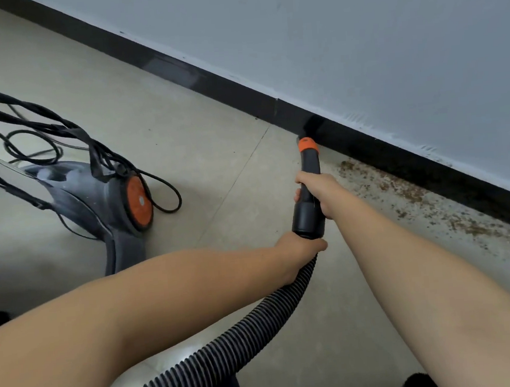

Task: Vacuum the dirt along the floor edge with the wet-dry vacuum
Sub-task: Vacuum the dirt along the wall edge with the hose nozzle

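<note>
While the ribbed hose (218,347) curves up from the bottom edge, the left hand (299,251) grips it just below the black wand (309,194), which the right hand (318,191) clasps. Brown dirt (408,192) lies along the black baseboard (366,140) right of the nozzle (308,130), which touches the baseboard. Farther left sits a grey wheeled vacuum base (94,201) with tangled cords (41,131).

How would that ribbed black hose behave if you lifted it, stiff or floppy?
Probably floppy: the ribbed hose already sweeps in a loose curve across the floor. It likely sags wherever unsupported, which may be why the left hand holds it right behind the rigid wand. The ribs suggest it bends without kinking.
</note>
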The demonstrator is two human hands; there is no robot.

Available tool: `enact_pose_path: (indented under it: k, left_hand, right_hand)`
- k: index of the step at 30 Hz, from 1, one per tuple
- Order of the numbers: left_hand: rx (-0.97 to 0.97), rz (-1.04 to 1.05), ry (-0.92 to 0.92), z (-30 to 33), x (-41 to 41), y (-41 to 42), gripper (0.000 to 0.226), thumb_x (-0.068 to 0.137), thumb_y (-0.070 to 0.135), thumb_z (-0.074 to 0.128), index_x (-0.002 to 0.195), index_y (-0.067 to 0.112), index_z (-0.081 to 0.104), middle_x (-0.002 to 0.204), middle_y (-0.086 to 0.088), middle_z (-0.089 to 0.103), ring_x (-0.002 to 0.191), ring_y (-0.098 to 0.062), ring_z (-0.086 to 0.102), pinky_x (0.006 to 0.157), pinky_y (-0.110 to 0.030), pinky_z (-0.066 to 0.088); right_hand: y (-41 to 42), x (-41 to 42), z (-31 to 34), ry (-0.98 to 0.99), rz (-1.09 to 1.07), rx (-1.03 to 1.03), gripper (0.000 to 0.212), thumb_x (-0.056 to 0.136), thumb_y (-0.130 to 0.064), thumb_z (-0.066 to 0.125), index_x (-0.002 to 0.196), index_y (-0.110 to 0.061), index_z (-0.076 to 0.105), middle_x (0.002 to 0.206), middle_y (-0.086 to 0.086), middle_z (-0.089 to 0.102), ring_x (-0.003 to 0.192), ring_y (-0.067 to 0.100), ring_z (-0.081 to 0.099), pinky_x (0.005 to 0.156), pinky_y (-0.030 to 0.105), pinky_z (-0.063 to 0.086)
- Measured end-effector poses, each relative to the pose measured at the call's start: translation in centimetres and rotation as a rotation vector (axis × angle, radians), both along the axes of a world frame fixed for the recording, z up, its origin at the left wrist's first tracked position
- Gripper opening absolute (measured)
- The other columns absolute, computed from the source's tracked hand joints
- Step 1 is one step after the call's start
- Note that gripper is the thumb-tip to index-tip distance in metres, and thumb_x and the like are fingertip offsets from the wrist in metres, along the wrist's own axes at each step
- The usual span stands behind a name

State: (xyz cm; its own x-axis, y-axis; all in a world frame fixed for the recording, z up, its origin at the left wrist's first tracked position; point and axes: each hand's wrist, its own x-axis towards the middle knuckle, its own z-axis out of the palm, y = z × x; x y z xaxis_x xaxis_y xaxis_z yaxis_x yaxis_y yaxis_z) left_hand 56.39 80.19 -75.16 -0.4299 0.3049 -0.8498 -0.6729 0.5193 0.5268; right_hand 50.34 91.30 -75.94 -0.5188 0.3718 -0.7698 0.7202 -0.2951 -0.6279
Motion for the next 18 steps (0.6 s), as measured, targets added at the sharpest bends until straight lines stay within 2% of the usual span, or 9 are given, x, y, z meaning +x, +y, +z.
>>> enact_pose_path:
  k: [6, 12, 15, 18]
  left_hand:
    - [0.020, 0.168, 0.032, -0.6, -4.2, -1.2, 0.017, 0.084, 0.013, 0.066, 0.096, 0.010, 0.054, 0.073, -0.005, 0.050, 0.062, -0.018, 0.047, 0.055, -0.024, 0.039]
    - [0.033, 0.254, 0.020, -1.5, -6.4, -1.5, 0.015, 0.084, 0.014, 0.066, 0.081, 0.013, 0.051, 0.073, -0.006, 0.050, 0.062, -0.019, 0.048, 0.058, -0.026, 0.041]
    - [0.034, 0.272, 0.015, -1.7, -6.6, -1.4, 0.014, 0.084, 0.013, 0.065, 0.081, 0.013, 0.051, 0.072, -0.006, 0.050, 0.060, -0.019, 0.048, 0.056, -0.026, 0.041]
    - [0.007, 0.238, 0.009, -1.8, -5.5, -1.4, 0.013, 0.082, 0.014, 0.065, 0.083, 0.012, 0.052, 0.074, -0.008, 0.052, 0.065, -0.023, 0.050, 0.060, -0.029, 0.043]
  right_hand:
    - [-2.2, -5.7, -0.2, 0.030, 0.144, -0.008, 0.013, 0.084, -0.010, 0.059, 0.092, -0.007, 0.050, 0.061, 0.007, 0.057, 0.045, 0.017, 0.056, 0.052, 0.026, 0.051]
    - [-3.4, -8.8, -0.5, 0.038, 0.226, 0.005, 0.010, 0.084, -0.008, 0.058, 0.089, -0.007, 0.048, 0.061, 0.007, 0.054, 0.046, 0.017, 0.054, 0.048, 0.021, 0.048]
    - [-3.5, -9.0, -0.5, 0.037, 0.250, 0.026, 0.011, 0.084, -0.008, 0.058, 0.091, -0.008, 0.049, 0.063, 0.007, 0.055, 0.047, 0.017, 0.055, 0.049, 0.022, 0.048]
    - [-3.7, -7.7, -0.2, 0.029, 0.232, 0.041, 0.010, 0.084, -0.008, 0.058, 0.088, -0.009, 0.049, 0.064, 0.007, 0.056, 0.048, 0.018, 0.055, 0.048, 0.022, 0.048]
